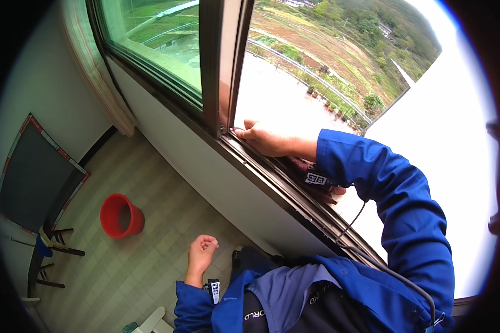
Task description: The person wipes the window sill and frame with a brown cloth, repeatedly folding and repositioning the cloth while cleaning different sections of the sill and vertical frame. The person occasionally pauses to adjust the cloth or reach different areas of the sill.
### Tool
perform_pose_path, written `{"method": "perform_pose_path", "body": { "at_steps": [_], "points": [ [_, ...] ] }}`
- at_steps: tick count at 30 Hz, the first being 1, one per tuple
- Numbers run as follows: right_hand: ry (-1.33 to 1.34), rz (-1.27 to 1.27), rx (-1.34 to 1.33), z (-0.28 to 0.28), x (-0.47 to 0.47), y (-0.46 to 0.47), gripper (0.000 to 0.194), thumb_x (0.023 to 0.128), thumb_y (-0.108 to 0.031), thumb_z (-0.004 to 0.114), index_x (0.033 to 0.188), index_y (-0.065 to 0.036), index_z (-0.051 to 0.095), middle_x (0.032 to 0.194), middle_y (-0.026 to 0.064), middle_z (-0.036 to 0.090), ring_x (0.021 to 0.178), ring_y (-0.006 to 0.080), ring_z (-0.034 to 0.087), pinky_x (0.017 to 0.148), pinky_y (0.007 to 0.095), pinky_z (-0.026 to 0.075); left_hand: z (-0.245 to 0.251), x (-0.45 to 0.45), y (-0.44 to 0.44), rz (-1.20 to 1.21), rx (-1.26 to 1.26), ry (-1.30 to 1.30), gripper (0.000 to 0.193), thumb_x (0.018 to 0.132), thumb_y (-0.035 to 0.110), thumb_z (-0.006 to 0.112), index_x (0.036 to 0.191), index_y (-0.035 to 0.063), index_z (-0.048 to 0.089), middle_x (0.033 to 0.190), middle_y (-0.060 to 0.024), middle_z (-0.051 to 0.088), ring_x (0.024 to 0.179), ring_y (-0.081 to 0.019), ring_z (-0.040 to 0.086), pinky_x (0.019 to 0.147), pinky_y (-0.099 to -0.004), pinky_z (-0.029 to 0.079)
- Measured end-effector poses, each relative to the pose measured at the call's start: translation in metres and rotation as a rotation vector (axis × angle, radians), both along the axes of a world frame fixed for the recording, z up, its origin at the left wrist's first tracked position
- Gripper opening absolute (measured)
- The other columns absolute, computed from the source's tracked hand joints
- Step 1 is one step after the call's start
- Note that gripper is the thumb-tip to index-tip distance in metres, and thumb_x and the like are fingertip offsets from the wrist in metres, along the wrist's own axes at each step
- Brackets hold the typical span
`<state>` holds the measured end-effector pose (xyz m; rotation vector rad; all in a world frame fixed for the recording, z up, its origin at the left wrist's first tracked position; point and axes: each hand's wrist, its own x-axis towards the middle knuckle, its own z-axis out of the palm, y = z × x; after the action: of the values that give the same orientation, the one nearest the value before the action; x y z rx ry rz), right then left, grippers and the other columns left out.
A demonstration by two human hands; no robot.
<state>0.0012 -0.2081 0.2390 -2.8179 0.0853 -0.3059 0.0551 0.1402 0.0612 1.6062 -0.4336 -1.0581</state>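
My right hand [266, 139] is at the lower corner of the open window, its fingertips down in the sliding track [275, 172] beside the upright sash frame [212, 70]. A bit of dark red cloth is pinched at those fingertips. More dark red cloth [298, 165] lies under the wrist and forearm along the outer side of the track, partly hidden by the blue sleeve. My left hand [202, 252] hangs over the floor in front of my body, fingers curled in towards the thumb, with nothing seen in it.
A red plastic bucket [135, 218] stands on the tiled floor [162, 200]. Left of it are a dark board with a red-and-white edge [37, 170] and a dark wooden stool [68, 251]. A striped curtain [96, 75] hangs by the window. A black cable [404, 279] runs along my right side.
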Motion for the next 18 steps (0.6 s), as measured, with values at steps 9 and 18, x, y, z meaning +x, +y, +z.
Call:
{"method": "perform_pose_path", "body": {
  "at_steps": [9, 18],
  "points": [
    [0.213, 0.002, 0.224, 0.031, -0.049, 0.021, 0.028, 0.097, -0.017, 0.042, 0.104, 0.004, 0.060, 0.092, 0.0209, 0.058, 0.084, 0.0356, 0.058, 0.077, 0.0390, 0.045, 0.001, -0.015, -0.005, -0.022, -0.018, 0.029, 0.007, 0.087, 0.004, 0.062, 0.092, -0.0008, 0.060, 0.077, -0.0042, 0.064, 0.071, -0.0093, 0.061, 0.066, -0.0216, 0.049],
    [0.278, -0.020, -0.062, 0.040, -0.114, 0.035, 0.035, 0.077, -0.009, 0.060, 0.111, -0.007, 0.065, 0.103, 0.0122, 0.065, 0.098, 0.0314, 0.061, 0.090, 0.0381, 0.044, 0.000, -0.030, -0.013, -0.113, -0.033, -0.048, 0.011, 0.083, 0.004, 0.066, 0.092, -0.0004, 0.061, 0.077, -0.0023, 0.063, 0.069, -0.0081, 0.058, 0.065, -0.0218, 0.048]
  ]
}}
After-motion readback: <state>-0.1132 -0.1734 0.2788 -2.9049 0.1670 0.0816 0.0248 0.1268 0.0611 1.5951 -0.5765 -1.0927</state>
